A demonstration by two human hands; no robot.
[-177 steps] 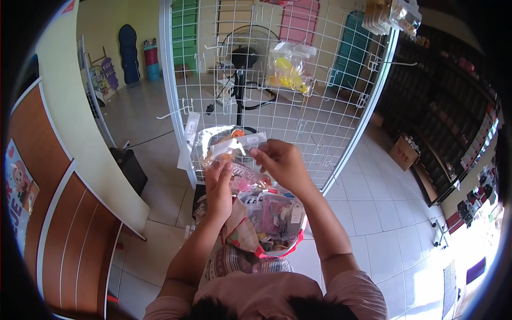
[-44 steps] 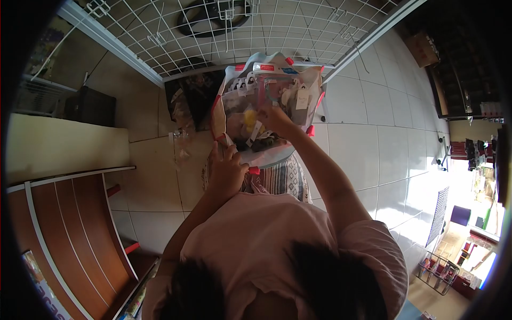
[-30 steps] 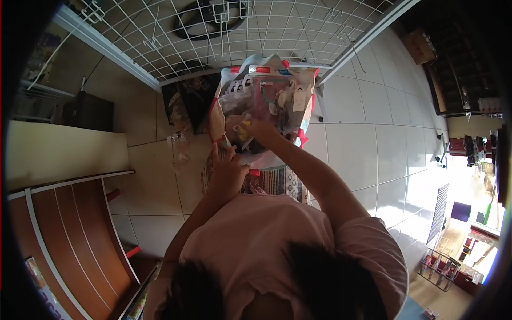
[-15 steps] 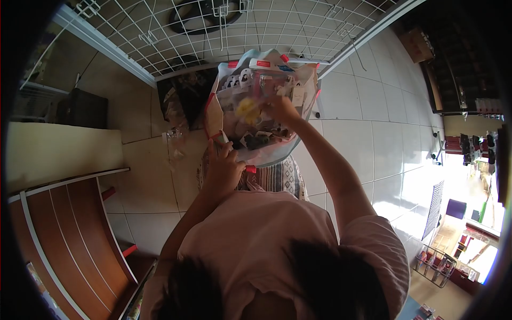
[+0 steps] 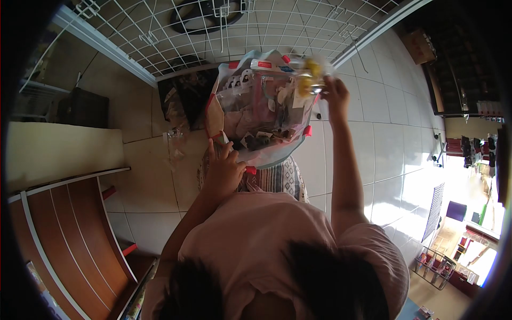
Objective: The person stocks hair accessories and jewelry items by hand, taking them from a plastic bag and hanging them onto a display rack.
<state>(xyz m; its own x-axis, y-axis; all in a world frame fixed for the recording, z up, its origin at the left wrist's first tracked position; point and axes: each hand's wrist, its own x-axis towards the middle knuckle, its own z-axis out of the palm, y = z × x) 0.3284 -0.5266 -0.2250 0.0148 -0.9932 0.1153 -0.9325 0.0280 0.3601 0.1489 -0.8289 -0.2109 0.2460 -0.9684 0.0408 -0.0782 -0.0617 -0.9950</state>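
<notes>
A large bag (image 5: 215, 114) with a pale blue and red edge stands open in front of me, filled with small packaged goods, some on white cards. My left hand (image 5: 223, 166) grips the bag's near-left rim. Past the far-right rim, my right hand (image 5: 335, 96) holds up a small yellow item in clear packaging (image 5: 306, 80). Motion blurs that item, so its exact kind cannot be made out. Inside the bag lie clear packets (image 5: 266, 101) and dark pieces (image 5: 258, 140) near the front.
A white wire grid rack (image 5: 282, 26) stands just beyond the bag. Left of the bag, a black bag (image 5: 184, 93) and loose clear plastic (image 5: 176, 141) lie on the tiled floor (image 5: 144, 184). A brown slatted shelf (image 5: 74, 240) is at lower left.
My right hand has lifted the yellow packaged item from inside the bag and carried it up and right, past the rim. My left hand has stayed on the rim.
</notes>
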